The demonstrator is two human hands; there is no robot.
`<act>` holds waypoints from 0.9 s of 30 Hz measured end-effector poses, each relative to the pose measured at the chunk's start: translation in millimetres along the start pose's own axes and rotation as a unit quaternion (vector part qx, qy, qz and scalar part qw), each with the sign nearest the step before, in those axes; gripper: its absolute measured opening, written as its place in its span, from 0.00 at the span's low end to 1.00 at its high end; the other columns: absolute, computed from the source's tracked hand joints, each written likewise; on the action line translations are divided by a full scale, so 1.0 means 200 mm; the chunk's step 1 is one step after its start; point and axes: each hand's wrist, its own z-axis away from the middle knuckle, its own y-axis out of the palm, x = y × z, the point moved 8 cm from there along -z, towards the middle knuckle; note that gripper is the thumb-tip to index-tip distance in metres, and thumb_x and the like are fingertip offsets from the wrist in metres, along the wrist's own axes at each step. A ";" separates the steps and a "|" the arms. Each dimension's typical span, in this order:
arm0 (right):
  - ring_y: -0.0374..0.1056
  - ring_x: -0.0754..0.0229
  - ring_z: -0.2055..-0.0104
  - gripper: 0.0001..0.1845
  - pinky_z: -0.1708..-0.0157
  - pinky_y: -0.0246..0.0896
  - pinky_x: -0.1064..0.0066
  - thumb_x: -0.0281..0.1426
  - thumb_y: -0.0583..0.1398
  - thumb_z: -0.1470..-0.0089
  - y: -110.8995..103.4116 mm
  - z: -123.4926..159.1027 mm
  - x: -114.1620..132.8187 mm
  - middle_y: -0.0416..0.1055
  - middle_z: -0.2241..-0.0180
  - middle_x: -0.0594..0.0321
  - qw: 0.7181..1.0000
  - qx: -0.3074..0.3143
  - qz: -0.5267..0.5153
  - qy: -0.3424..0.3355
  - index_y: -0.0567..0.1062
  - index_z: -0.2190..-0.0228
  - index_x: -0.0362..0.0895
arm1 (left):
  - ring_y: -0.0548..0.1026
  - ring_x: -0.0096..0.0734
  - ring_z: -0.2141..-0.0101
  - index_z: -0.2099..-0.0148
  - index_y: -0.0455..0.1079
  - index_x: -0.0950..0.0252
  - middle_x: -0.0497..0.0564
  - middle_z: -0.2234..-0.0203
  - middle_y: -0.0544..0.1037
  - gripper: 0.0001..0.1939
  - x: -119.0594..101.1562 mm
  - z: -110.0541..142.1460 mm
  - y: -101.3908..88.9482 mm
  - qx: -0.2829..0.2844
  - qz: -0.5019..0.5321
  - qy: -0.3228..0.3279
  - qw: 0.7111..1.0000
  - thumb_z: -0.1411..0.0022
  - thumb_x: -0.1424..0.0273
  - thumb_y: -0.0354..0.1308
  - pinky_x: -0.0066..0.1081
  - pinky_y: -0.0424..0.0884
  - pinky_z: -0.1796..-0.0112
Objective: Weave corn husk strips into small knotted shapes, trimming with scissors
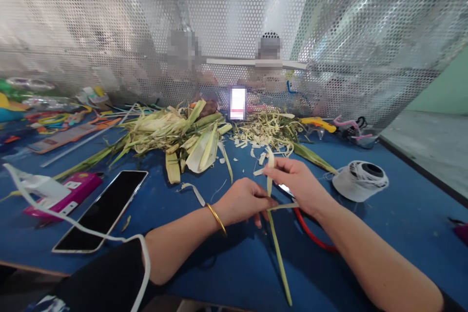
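Note:
A long, narrow pale-green plant strip (278,253) runs down from my hands toward the table's front edge. My left hand (244,201), with a gold bangle at the wrist, pinches it where a second thin strip (285,206) crosses sideways. Higher up, the thumb and fingers of my right hand (296,180) are closed on the upper, whiter part of the long strip. Under my right hand and forearm lies a red curved piece (310,237), partly hidden, so its kind is unclear. Small pale scraps (261,158) lie just beyond my fingers.
Behind my hands are a heap of stalks and leaves (157,129) and a pile of shreds (270,126). A spool of white thread (360,181) stands right. A black-screened phone (102,212), magenta box (68,195) and white cable (144,258) lie left. Perforated metal mesh (234,14) borders the back.

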 end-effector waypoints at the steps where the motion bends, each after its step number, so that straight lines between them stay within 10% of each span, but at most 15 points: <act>1: 0.55 0.67 0.78 0.14 0.76 0.50 0.73 0.40 0.61 0.52 -0.04 0.00 0.01 0.59 0.82 0.71 0.999 -0.036 0.005 -0.011 0.69 0.79 0.43 | 0.71 0.22 0.84 0.72 0.73 0.68 0.49 0.78 0.77 0.10 0.01 0.00 0.00 0.002 -0.001 -0.004 1.000 0.45 0.66 0.56 0.20 0.59 0.85; 8: 0.63 0.64 0.76 0.09 0.74 0.56 0.73 0.35 0.56 0.46 -0.09 0.09 0.20 0.67 0.80 0.67 0.970 -0.120 0.157 -0.140 0.67 0.75 0.45 | 0.70 0.20 0.85 0.75 0.71 0.68 0.51 0.77 0.78 0.13 0.04 -0.01 -0.10 -0.080 0.125 -0.038 0.988 0.45 0.64 0.57 0.19 0.57 0.87; 13: 0.64 0.63 0.76 0.05 0.74 0.53 0.72 0.29 0.55 0.48 0.04 0.17 0.27 0.72 0.78 0.66 0.881 -0.111 0.384 -0.251 0.69 0.75 0.46 | 0.73 0.24 0.82 0.73 0.72 0.68 0.50 0.80 0.76 0.07 0.07 -0.01 -0.18 -0.161 0.278 -0.046 0.946 0.46 0.71 0.57 0.20 0.59 0.85; 17: 0.64 0.62 0.76 0.09 0.72 0.53 0.71 0.26 0.54 0.45 0.11 0.21 0.29 0.72 0.79 0.65 0.807 -0.140 0.468 -0.332 0.69 0.76 0.46 | 0.72 0.22 0.81 0.76 0.69 0.68 0.47 0.83 0.73 0.06 0.05 -0.02 -0.18 -0.145 0.353 -0.021 0.924 0.47 0.74 0.56 0.20 0.64 0.82; 27: 0.63 0.59 0.71 0.11 0.63 0.50 0.65 0.27 0.54 0.43 0.17 0.23 0.29 0.70 0.76 0.61 0.753 -0.136 0.530 -0.365 0.72 0.75 0.43 | 0.73 0.24 0.78 0.73 0.71 0.70 0.52 0.78 0.76 0.04 0.06 -0.04 -0.18 -0.144 0.425 -0.018 0.894 0.49 0.78 0.55 0.23 0.71 0.73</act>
